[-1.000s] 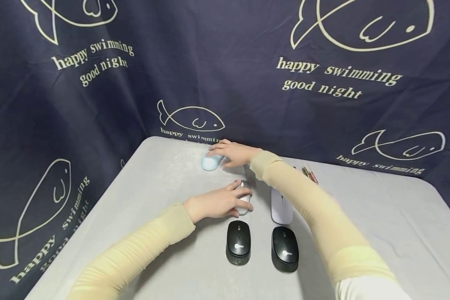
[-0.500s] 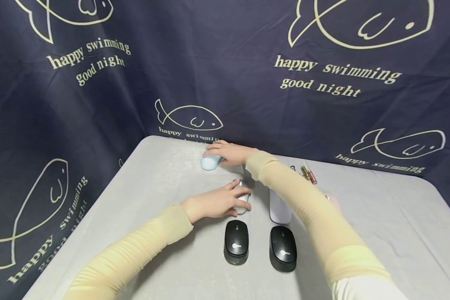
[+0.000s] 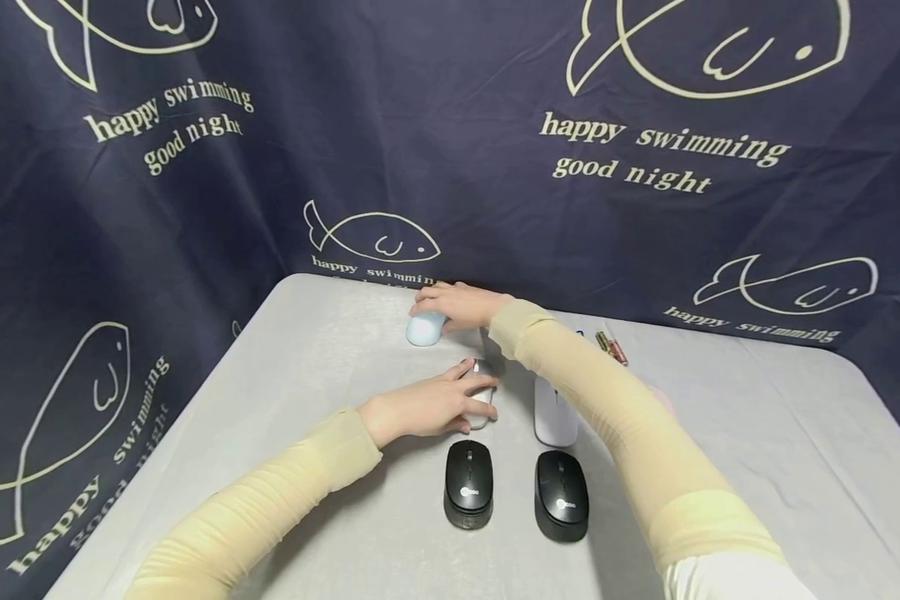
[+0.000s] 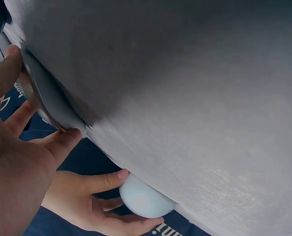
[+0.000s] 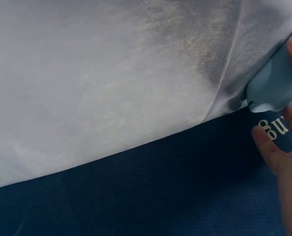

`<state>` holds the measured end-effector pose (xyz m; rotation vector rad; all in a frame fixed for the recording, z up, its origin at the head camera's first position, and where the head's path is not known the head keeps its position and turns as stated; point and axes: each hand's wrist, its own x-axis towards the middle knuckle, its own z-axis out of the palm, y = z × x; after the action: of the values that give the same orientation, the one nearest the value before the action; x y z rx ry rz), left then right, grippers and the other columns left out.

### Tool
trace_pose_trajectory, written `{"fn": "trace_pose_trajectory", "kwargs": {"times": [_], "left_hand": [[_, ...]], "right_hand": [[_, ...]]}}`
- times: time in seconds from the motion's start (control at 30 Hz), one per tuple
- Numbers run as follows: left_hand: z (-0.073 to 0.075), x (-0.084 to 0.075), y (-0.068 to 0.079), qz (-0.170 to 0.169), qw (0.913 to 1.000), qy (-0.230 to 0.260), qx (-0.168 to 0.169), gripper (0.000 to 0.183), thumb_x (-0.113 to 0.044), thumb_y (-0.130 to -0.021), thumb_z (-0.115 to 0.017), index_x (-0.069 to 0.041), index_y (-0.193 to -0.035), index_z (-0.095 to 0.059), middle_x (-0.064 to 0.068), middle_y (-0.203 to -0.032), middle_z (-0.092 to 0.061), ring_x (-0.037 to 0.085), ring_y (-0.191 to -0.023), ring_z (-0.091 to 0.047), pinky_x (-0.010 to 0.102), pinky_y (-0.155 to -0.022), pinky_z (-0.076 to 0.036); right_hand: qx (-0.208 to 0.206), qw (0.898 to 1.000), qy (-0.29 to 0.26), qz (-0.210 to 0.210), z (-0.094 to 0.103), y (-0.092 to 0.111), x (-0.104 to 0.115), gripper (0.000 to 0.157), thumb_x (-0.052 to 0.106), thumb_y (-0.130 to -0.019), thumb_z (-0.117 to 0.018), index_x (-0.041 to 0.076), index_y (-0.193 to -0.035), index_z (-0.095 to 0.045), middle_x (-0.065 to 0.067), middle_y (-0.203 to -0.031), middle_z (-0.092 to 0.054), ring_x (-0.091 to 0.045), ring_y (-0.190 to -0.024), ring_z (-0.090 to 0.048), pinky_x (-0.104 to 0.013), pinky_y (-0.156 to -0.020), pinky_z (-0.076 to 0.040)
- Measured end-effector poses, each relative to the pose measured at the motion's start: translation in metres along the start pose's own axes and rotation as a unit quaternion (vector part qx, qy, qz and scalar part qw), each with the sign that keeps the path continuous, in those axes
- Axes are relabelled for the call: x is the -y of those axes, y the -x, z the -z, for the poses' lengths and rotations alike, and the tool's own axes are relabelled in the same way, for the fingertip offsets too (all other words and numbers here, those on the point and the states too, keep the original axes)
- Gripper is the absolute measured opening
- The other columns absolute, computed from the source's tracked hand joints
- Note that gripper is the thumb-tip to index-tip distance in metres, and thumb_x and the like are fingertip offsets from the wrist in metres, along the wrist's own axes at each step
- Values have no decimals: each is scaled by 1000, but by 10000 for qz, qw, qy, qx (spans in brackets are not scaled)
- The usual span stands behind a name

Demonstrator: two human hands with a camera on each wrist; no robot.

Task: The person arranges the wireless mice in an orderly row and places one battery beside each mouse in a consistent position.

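Head view: your right hand [image 3: 461, 305] grips the light-blue mouse [image 3: 424, 332] near the far edge of the surface [image 3: 330, 367], left hand [image 3: 423, 407] holds the white mouse [image 3: 477, 422] nearer you. Light-blue mouse has swung slightly straighter, so likely a small position tweak; right wrist view crops that grip, firmness unclear

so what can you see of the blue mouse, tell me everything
The blue mouse is pale, smooth and rounded, and looks like plastic. It sits on the table, near the far edge, with its domed near end in plain sight in the head view. The right hand covers its far end and holds it, thumb on one side and fingers on the other. Its buttons or wheel can't be made out.
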<state>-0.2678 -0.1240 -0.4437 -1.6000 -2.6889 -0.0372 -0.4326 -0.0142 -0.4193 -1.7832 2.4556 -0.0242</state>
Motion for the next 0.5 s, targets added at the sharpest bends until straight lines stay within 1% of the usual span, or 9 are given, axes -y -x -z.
{"fn": "trace_pose_trajectory", "kwargs": {"times": [0.17, 0.33, 0.5], "left_hand": [[1, -1, -1, -86, 9999, 78, -83, 40, -28, -85, -69, -26, -124, -60, 11, -142, -42, 40, -134, -34, 51, -116, -21], [1, -1, -1, -96, 9998, 114, -123, 39, -28, -84, -69, -26, -123, -60, 12, -141, -42, 41, -133, -35, 53, -115, -23], [0, 0, -1, -160, 9997, 131, -149, 39, -26, -84, -69, -26, -122, -61, 13, -142, -43, 37, -134, -37, 53, -115, -23]], "right_hand": [[63, 9998, 179, 63, 4, 9, -1, 61, 18, -76, -78, 20, -132, -52, -3, -135, -47, -25, -128, -41, -48, -99, -42], [100, 9996, 197, 191, 11, 20, -5, 61, 17, -76, -79, 17, -131, -52, -5, -135, -48, -26, -129, -43, -42, -107, -38], [111, 9995, 145, 256, 22, 34, -7, 61, 17, -74, -81, 17, -129, -53, -4, -132, -49, -24, -123, -48, -37, -106, -39]]}}
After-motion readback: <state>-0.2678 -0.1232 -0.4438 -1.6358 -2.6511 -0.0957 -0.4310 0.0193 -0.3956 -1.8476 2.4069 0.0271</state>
